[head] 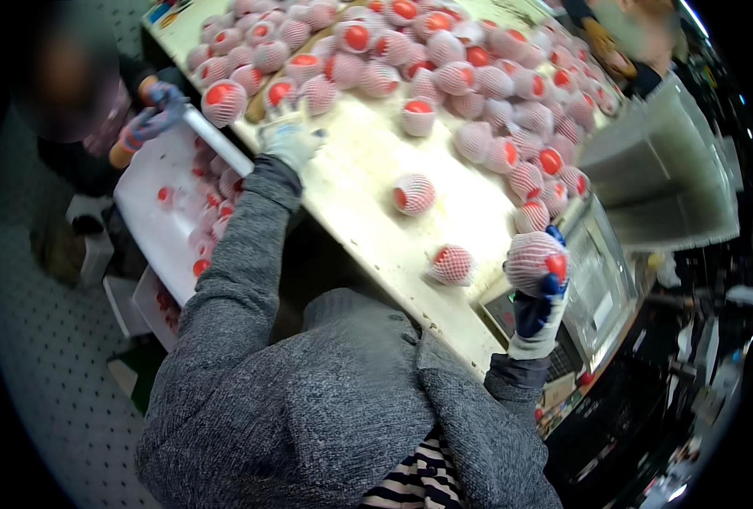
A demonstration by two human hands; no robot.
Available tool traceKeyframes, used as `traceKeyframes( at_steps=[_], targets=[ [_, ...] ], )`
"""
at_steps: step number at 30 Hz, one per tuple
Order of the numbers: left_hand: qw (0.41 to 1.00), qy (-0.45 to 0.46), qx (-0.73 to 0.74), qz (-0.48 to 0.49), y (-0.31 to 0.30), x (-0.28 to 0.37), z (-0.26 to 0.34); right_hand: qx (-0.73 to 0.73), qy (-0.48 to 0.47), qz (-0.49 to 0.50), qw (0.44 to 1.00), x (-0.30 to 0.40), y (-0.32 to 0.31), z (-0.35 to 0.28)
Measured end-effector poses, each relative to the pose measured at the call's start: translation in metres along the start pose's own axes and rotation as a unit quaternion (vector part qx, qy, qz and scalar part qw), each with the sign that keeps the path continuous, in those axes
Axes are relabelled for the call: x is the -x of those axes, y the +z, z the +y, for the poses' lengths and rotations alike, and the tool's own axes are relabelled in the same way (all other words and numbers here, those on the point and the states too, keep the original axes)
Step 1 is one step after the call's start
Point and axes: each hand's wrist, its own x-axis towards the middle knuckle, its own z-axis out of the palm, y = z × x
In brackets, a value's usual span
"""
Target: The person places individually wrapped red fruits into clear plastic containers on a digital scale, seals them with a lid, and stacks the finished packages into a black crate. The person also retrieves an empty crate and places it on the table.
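Note:
My right hand [540, 318], in a white glove with blue-coated fingers, grips a red fruit in a pink-and-white foam net [534, 264] beside the table's right end. At the left edge of the table, my left hand [289, 139], in a pale glove, has its fingers spread. Its fingertips meet a netted fruit [280, 93] and lie close to another netted fruit [319, 95]; whether they press on them cannot be told. Between my hands, two netted fruits, a nearer one [453, 264] and a farther one [414, 194], lie apart on the pale tabletop [357, 172].
Many netted fruits [478, 83] are heaped across the far tabletop. A white bin [151, 210] with more fruit stands left, where another person's gloved hands [154, 114] are. Clear plastic bags [663, 172] and a plastic-covered tray-like item [596, 286] are at right. Another gloved hand [605, 48] shows far right.

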Motion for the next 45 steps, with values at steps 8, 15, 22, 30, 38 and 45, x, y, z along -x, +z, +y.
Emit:
traceKeyframes(
  at_steps=[8, 15, 22, 30, 38, 45],
  targets=[
    [0.990, -0.127, -0.041, -0.050, 0.093, -0.023, -0.037, -0.304, -0.108, 0.101, 0.941, 0.037, -0.099, -0.017],
    [0.681, -0.199, 0.701, -0.072, 0.133, -0.031, -0.089, -0.256, -0.101, 0.119, 0.954, 0.048, -0.151, -0.034],
    [0.291, -0.014, 0.917, -0.272, -0.008, 0.024, 0.089, 0.474, -0.072, 0.240, 0.844, 0.013, -0.116, -0.085],
    [0.233, 0.137, 0.815, -0.513, -0.119, 0.080, 0.308, 0.794, 0.176, 0.120, 0.569, -0.029, -0.120, -0.072],
    [0.797, 0.277, 0.486, -0.229, -0.121, 0.107, 0.454, 0.646, 0.128, 0.224, 0.718, -0.004, -0.136, -0.055],
    [0.704, 0.421, 0.511, -0.257, -0.118, 0.099, 0.429, 0.723, 0.001, 0.202, 0.661, -0.022, -0.165, -0.032]
  ],
)
